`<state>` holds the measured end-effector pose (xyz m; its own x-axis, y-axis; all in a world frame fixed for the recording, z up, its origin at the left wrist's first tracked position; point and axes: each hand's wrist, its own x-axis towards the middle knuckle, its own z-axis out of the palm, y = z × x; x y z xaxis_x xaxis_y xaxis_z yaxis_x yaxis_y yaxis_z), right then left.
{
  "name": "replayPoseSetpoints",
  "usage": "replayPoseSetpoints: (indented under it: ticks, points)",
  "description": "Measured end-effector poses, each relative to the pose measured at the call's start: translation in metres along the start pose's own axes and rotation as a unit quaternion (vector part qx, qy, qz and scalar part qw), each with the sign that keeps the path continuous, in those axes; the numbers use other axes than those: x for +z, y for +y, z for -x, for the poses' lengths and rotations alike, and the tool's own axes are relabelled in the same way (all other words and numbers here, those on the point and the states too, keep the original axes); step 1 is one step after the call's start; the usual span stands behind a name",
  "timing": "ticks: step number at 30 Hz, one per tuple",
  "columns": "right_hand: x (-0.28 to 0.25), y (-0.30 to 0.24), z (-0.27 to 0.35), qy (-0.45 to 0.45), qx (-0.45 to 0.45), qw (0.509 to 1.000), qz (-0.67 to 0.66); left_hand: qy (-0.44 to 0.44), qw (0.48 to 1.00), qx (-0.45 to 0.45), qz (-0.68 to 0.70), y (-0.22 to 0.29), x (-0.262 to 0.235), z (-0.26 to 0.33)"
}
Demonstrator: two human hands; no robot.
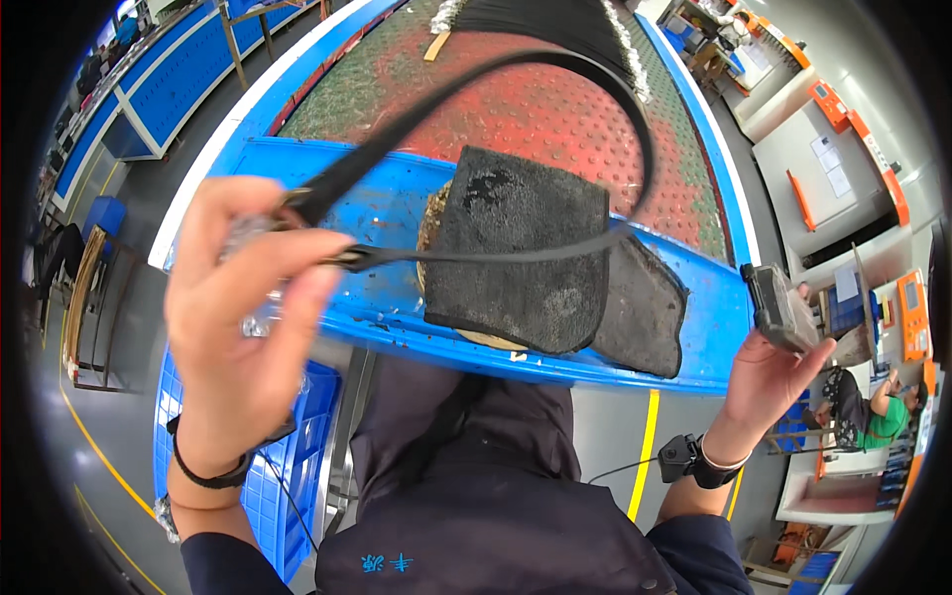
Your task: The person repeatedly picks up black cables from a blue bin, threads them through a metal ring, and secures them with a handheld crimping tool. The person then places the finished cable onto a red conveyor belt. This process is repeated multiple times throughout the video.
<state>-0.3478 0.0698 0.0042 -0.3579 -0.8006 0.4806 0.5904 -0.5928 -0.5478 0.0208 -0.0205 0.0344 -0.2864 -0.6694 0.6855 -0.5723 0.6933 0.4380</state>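
My left hand pinches the two ends of a black strap between thumb and fingers. Brassy metal fittings show at those ends, and the strap bows out in a wide, slightly blurred loop. Some clear, shiny material peeks out behind the same fingers. Off to the right, my right hand grips a small dark, block-shaped object whose kind I cannot make out. Between the hands a worn black cloth pad lies over a brownish pad, with a smaller black cloth partly under its right side.
The cloths rest on a blue ledge along the bench's near edge. Beyond it spreads a red and green studded surface, with black material at its far end. A blue crate stands below left. Another person in green is at far right.
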Motion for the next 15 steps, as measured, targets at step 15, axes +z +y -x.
replayPoseSetpoints:
  ticks: [15]
  points:
    - [0.042, 0.048, 0.025, 0.049, -0.067, 0.909, 0.408, -0.154, 0.980, 0.069, 0.108, 0.048, 0.051, -0.006]
